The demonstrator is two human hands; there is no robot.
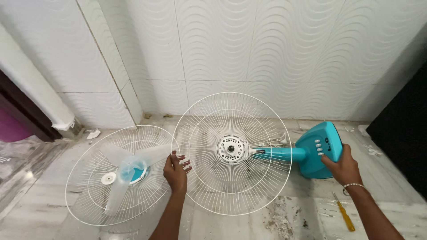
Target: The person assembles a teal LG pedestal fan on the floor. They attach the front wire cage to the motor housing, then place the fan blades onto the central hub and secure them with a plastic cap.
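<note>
A turquoise table fan lies on its side on the marble floor. My right hand (341,166) grips its round turquoise base (321,149) at the near edge. My left hand (175,171) holds the left rim of the white rear wire guard (231,153), which stands upright on the fan's motor head (230,149). The turquoise neck (278,153) joins the head to the base. To the left, the white front wire guard (118,175) lies flat on the floor with the translucent fan blade (129,171) resting in it.
A yellow-handled screwdriver (345,216) lies on the floor near my right forearm. White wavy wall tiles (249,53) rise close behind. A dark panel (402,133) stands at the right, a doorway edge (26,111) at the left. Dirt specks dot the floor.
</note>
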